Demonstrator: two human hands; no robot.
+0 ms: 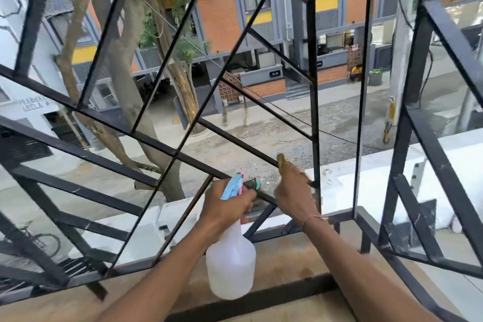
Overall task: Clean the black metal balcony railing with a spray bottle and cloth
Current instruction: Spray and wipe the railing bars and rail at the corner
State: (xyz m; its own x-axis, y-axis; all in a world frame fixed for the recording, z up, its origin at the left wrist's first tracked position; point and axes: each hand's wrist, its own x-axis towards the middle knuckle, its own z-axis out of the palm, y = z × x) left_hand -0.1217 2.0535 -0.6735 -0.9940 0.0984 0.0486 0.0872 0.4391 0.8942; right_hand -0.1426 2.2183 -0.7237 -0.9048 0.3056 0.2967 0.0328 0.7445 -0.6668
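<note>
I see both forearms reaching forward over the ledge toward the black metal railing (156, 140). My left hand (224, 208) has its fingers wrapped round the neck of the spray bottle (231, 256), a translucent white plastic body with a blue and pink trigger head, held upright and close against a slanted bar. My right hand (294, 191) is clenched on an olive-yellow cloth (281, 161), pressing it onto the thin, flat diagonal bar. A slim bracelet (313, 218) circles that wrist.
</note>
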